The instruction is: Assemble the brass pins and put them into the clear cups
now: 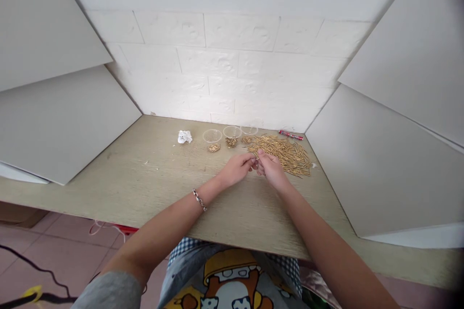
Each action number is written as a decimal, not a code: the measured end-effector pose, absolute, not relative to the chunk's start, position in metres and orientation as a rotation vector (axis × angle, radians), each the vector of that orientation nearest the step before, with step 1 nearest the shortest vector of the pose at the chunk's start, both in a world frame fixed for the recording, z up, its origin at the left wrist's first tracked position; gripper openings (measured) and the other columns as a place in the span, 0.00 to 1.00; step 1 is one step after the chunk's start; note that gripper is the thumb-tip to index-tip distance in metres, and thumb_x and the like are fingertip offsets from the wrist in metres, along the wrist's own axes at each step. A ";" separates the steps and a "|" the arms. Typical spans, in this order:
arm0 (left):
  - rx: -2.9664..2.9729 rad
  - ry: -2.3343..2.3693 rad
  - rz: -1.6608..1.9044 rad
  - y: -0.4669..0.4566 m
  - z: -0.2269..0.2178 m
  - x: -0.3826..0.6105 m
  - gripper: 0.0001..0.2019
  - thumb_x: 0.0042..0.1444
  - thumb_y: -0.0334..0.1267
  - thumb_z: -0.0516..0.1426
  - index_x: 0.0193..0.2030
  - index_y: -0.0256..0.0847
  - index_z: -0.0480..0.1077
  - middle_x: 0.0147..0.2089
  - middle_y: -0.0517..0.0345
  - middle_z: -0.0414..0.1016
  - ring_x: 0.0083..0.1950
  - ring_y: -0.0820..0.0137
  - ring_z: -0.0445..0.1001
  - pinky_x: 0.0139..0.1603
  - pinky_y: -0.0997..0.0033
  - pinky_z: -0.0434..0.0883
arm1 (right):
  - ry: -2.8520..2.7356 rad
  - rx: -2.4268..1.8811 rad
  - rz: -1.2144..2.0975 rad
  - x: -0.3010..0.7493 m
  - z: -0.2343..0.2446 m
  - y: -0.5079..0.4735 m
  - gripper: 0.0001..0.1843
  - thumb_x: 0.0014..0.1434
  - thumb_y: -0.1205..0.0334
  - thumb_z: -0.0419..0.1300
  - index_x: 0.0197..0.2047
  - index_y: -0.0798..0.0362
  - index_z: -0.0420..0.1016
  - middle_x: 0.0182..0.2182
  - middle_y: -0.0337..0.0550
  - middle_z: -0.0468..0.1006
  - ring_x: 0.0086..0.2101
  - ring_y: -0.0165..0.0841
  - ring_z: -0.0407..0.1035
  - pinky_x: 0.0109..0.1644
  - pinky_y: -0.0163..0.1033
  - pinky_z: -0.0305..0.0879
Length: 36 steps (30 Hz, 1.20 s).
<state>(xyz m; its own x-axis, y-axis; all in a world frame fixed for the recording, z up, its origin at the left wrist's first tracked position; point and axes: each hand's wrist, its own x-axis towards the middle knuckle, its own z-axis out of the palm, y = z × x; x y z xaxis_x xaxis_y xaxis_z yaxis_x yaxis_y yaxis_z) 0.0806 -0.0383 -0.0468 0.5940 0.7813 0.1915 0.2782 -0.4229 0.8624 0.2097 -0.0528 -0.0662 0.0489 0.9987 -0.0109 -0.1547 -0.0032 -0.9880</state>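
My left hand (237,168), with a chain bracelet (199,199) on the wrist, is closed in a pinch above the wooden table. My right hand (272,169) meets it, its fingers also pinched, so the fingertips of both hands nearly touch. Whatever is between them is too small and hidden to name. Just beyond and to the right of my hands lies a wide heap of thin gold-coloured metal pins (290,154). Behind my left hand stand clear, round-rimmed containers holding small gold-coloured pieces: a left heap (213,147), a middle one (231,142) and a right one (246,139).
Crumpled white tissue (184,136) lies at the back left of the table (152,164). A red tube-like stick (290,135) rests behind the pins. Grey panels flank the table on the left (72,125) and right (398,154); a white brick-patterned wall (221,67) closes the back.
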 end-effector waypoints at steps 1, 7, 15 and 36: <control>1.976 0.840 0.753 -0.038 -0.047 0.081 0.13 0.57 0.36 0.44 0.29 0.38 0.67 0.29 0.58 0.73 0.31 0.73 0.68 0.37 0.72 0.66 | -1.056 -1.114 1.261 0.210 -0.066 -0.053 0.28 0.45 0.37 0.55 0.16 0.51 0.50 0.10 0.28 0.49 0.13 0.21 0.43 0.17 0.33 0.45; 1.990 0.804 0.753 -0.036 -0.050 0.080 0.13 0.57 0.36 0.45 0.29 0.38 0.67 0.29 0.57 0.73 0.32 0.72 0.68 0.38 0.72 0.66 | -1.048 -1.086 1.318 0.210 -0.065 -0.053 0.27 0.45 0.38 0.56 0.16 0.51 0.50 0.10 0.28 0.47 0.13 0.21 0.42 0.17 0.33 0.45; 2.059 0.802 0.731 -0.038 -0.046 0.079 0.14 0.57 0.35 0.44 0.29 0.38 0.68 0.31 0.57 0.75 0.34 0.71 0.70 0.40 0.72 0.65 | -1.014 -1.022 1.370 0.210 -0.068 -0.053 0.26 0.47 0.41 0.56 0.16 0.51 0.50 0.10 0.27 0.47 0.12 0.21 0.43 0.18 0.33 0.48; 2.143 0.835 0.792 -0.039 -0.050 0.080 0.12 0.58 0.32 0.44 0.28 0.36 0.65 0.27 0.60 0.70 0.30 0.75 0.67 0.35 0.76 0.64 | -0.855 -0.999 1.394 0.203 -0.064 -0.057 0.27 0.43 0.41 0.60 0.16 0.51 0.50 0.09 0.27 0.48 0.13 0.21 0.44 0.18 0.33 0.49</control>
